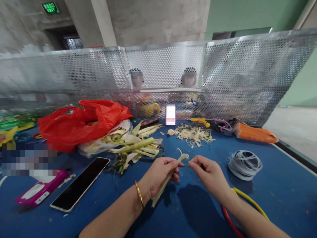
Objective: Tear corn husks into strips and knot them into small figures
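Observation:
My left hand (168, 168), a gold bangle at its wrist, is closed round a folded strip of pale corn husk (162, 189). The husk slants down below the palm, and its curled tip pokes out above the fingers. Close by on the right, the thumb and fingertips of my right hand (204, 168) are pinched together. A faint thin line seems to run between the two hands, too fine to name. Beyond them lie a heap of husks (138, 147) and a pile of shredded husk bits (194, 134).
A roll of pale flat cord (244, 165) stands right of my hands. A phone (81, 183), a purple packet (41, 191) and a red plastic bag (81, 124) lie left. An orange packet (255, 133) sits far right. Behind a perforated metal screen (163, 59) are two people.

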Demonstrator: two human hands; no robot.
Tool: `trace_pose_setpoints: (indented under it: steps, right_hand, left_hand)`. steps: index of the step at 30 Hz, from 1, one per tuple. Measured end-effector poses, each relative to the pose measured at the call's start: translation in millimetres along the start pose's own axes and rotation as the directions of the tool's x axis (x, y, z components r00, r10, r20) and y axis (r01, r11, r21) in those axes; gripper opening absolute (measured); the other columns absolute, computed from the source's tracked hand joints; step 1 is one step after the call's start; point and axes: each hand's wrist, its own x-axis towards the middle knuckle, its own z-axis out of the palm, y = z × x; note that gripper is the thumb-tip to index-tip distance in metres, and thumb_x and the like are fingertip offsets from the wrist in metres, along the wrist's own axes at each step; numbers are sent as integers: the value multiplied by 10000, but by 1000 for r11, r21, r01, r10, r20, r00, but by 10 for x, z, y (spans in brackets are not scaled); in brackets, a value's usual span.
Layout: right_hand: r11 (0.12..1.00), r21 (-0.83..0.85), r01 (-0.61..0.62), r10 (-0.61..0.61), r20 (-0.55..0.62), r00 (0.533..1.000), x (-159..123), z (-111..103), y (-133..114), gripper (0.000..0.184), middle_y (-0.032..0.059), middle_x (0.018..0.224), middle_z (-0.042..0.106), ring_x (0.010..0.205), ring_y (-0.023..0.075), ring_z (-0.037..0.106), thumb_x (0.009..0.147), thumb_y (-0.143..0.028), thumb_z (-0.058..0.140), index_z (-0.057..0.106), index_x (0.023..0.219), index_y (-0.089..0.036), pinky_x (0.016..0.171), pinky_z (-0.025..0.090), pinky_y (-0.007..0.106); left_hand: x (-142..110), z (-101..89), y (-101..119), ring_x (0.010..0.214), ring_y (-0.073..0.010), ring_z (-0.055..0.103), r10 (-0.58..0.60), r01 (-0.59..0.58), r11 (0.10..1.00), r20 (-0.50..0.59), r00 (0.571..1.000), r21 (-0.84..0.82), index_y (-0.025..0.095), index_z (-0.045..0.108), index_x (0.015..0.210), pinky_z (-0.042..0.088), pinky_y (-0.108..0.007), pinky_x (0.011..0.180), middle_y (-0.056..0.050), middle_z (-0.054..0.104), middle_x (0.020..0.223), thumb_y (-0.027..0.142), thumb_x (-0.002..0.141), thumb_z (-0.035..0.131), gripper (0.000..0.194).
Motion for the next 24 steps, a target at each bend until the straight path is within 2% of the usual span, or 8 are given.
trace_pose_setpoints:
  steps: [3,7,11,14,20,24]
  right_hand:
    - [999,-40,30,-30,-3,1000,-2,-9,0,295,-53,560,396,555,108,370,868,-403,487,527,666,-192,517,292,224]
    - [988,-122,91,-94,-17,995,-24,-36,-51,290,-62,535,359,523,105,351,884,-393,503,545,677,-195,493,279,220]
    - [923,-260,282,-296,-12,955,-72,-93,-140,217,-45,580,433,550,110,415,905,-311,505,560,730,-196,528,317,218]
    - [869,-307,388,-404,13,915,-91,-127,-173,190,-22,646,514,590,112,472,923,-248,478,537,750,-196,560,348,212]
    - [859,-327,394,-436,-61,898,-80,-191,-186,160,-22,663,529,602,109,490,922,-233,502,531,769,-199,572,361,206]
    - [864,-301,403,-430,-25,902,-60,-232,-207,161,-16,692,541,633,109,497,920,-237,504,543,769,-193,595,365,208]
  left_hand:
    - [5,-6,-13,486,-78,527,-4,3,1000,34,999,31,107,691,786,489,-244,560,20,545,618,393,709,704,296]
    - [8,-6,-16,476,-77,521,21,-27,984,36,999,179,111,691,777,456,-224,540,30,523,587,372,753,635,268]
    - [-25,4,35,487,-83,504,95,-94,916,17,995,390,112,694,758,417,-213,527,30,508,565,317,771,570,240]
    - [-53,10,58,508,-94,507,104,-122,874,63,993,470,111,699,763,401,-210,522,22,517,557,300,778,542,246]
    - [-57,-15,21,524,-107,521,83,-150,852,153,985,502,117,702,811,409,-212,538,18,541,553,321,801,515,277]
    - [-96,-14,52,532,-110,528,99,-229,722,230,968,653,143,713,805,380,-205,530,17,557,561,293,819,491,268]
